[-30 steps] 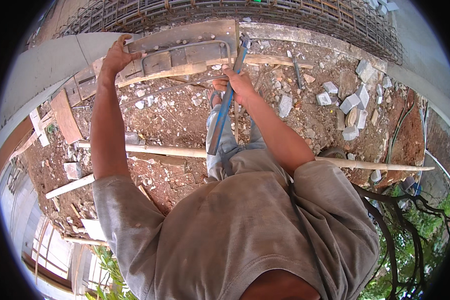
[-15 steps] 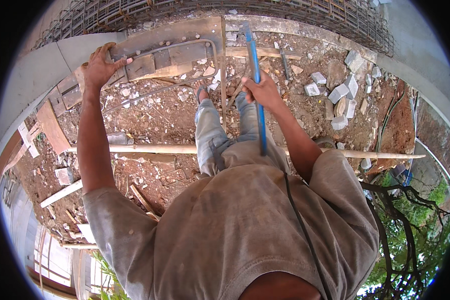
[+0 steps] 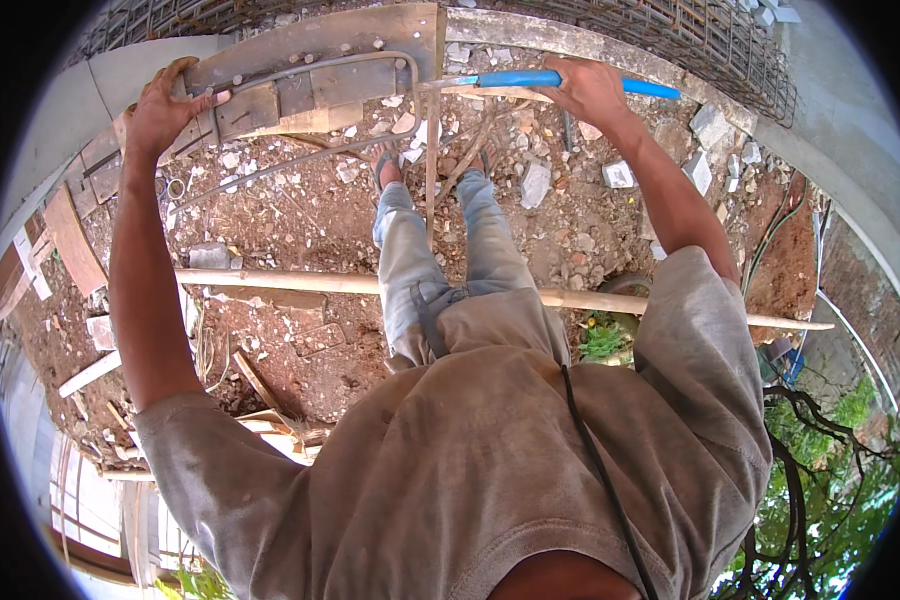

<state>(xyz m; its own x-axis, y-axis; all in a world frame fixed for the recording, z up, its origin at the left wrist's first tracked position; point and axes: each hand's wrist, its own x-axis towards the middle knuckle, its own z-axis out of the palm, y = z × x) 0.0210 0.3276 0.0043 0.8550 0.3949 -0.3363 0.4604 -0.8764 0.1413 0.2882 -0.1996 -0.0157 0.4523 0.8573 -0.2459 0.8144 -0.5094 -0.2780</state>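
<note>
Nearest the camera hung the person's grey shirt, with a black cord running down it, and beyond that the blue-trousered legs stood on rubble-strewn earth. A long pale pole [image 3: 370,283] lay across the ground behind the legs, running from nine o'clock to three o'clock.

Farther out, at ten o'clock, the left hand [image 3: 160,108] was closed over the end of a nailed wooden form board [image 3: 310,70], steadying it. A bent steel rod [image 3: 300,78] looped along the board's face. At one o'clock the right hand [image 3: 592,92] was wrapped tightly round the blue-handled tool [image 3: 530,79], which lay nearly level with its metal tip pointing toward the board's right end, just beside the rod's corner. Beyond both hands ran a concrete edge and a mat of reinforcing mesh [image 3: 710,40] at twelve o'clock.

The step in hand looked like working the tool tip against the rod or the nails at the board's end. The next move would probably call for a firm left-hand brace and a controlled lever or strike from the right.

Compared with half a second earlier, the tool had swung from nearly upright to level, and the right hand had risen toward the board. The left hand had kept its grip.
</note>
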